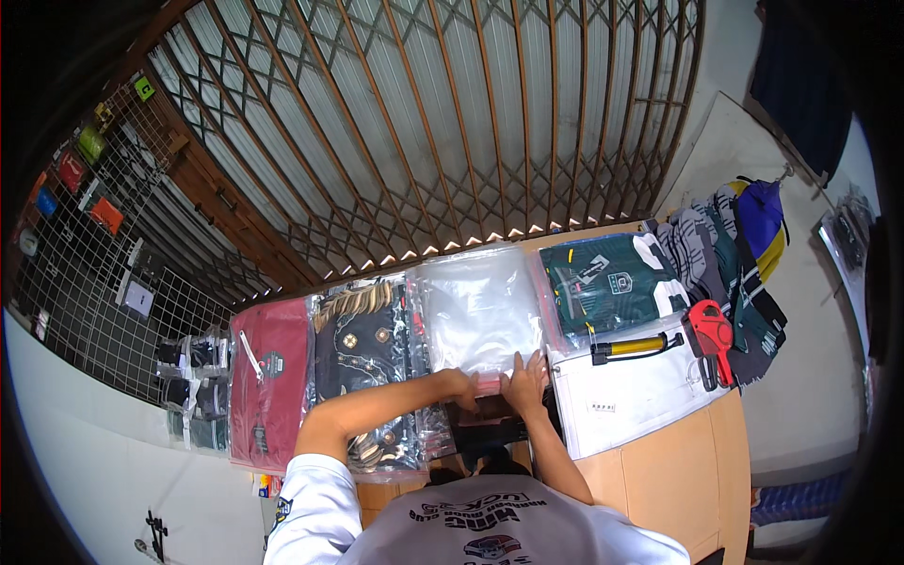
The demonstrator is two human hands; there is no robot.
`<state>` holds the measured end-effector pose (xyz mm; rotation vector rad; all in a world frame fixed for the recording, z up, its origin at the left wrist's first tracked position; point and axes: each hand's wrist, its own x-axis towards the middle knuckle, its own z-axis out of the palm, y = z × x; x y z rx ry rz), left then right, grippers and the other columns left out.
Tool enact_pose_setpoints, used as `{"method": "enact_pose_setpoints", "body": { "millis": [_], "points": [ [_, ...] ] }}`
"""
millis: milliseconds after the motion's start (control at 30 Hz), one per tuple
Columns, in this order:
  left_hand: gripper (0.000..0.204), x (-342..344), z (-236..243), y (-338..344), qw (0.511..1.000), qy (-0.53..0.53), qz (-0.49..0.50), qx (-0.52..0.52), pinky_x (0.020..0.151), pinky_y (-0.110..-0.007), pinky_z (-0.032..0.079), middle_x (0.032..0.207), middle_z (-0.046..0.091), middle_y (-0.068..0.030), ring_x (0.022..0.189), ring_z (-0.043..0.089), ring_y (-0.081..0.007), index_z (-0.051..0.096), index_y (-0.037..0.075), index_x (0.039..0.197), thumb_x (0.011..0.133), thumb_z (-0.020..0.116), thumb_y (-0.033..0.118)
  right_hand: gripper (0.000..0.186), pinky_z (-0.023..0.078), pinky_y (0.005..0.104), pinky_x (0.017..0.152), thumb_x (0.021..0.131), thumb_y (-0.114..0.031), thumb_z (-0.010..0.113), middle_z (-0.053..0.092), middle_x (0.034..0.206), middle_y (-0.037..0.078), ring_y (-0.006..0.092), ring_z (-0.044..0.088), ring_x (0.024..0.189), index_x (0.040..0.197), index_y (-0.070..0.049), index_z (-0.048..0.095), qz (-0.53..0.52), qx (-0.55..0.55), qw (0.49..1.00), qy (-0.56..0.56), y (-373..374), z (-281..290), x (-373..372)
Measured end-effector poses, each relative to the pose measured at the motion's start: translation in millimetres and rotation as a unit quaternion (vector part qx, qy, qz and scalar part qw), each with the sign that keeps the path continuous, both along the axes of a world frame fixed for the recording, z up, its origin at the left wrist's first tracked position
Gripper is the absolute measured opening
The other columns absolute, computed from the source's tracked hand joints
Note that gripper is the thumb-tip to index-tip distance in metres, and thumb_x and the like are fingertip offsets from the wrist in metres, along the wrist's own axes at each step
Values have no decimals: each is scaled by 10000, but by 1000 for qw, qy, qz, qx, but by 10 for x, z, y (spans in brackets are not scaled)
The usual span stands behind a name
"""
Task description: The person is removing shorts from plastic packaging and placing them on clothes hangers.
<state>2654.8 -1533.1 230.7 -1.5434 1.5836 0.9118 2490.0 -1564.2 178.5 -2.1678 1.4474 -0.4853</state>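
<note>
At the near edge of a stack of clear plastic bags (477, 306) with reddish strips, my left hand (460, 389) curls its fingers over the left corner. My right hand (524, 381) grips the same edge at the right corner. A dark item (485, 433) lies below my hands, partly hidden. Left of the stack are bagged dark patterned garments (363, 330) and a bagged maroon garment (268, 405). To the right are a bagged green garment (598, 282) and a white sheet or flat pack (612, 405).
A yellow pump-like tool (629, 348) and a red tape dispenser (706, 334) lie right on the wooden table (692, 438). A heap of grey and green garments (711, 254) is beyond them. A wire display grid (122, 235) stands left, a folding metal gate (424, 122) behind.
</note>
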Motion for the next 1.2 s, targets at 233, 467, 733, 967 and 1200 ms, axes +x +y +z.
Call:
{"method": "enact_pose_setpoints", "body": {
  "millis": [233,467,733,967,1200],
  "points": [
    [975,-165,582,12,999,29,-2,-36,985,-428,461,1299,559,-268,1183,567,-376,204,-76,1477,853,598,561,616,216,621,1107,843,-242,654,278,1457,389,568,243,1353,1375,-4,454,-4,-28,999,-43,121,131,-73],
    [712,-381,1598,833,908,313,23,-279,1042,-443,417,1381,477,-283,1233,515,-401,334,-62,1430,934,585,383,467,291,596,1071,837,-125,633,427,1396,283,471,387,1300,1274,-4,524,21,-104,982,-154,913,388,-352],
    [574,-599,1411,2480,759,578,244,-171,1057,-356,427,1388,505,-181,1252,521,-234,353,36,1466,977,592,218,286,529,431,802,827,-133,682,689,984,211,380,668,915,1089,-24,643,79,94,981,-152,1961,-152,-980],
    [722,-480,-38,4161,774,442,364,-268,1025,-389,442,1332,530,-267,1238,544,-326,402,-42,1412,920,630,435,318,542,377,825,837,-171,674,705,986,209,304,706,911,1107,-3,676,14,194,976,-98,3048,-559,-1399],
    [776,-590,-120,5245,860,334,335,-193,1028,-353,436,1375,487,-291,1266,519,-351,384,-68,1416,910,610,475,296,534,343,842,815,-157,653,718,948,191,243,699,914,1058,6,689,-195,249,945,-83,4397,-1550,-2319]
  ]
}}
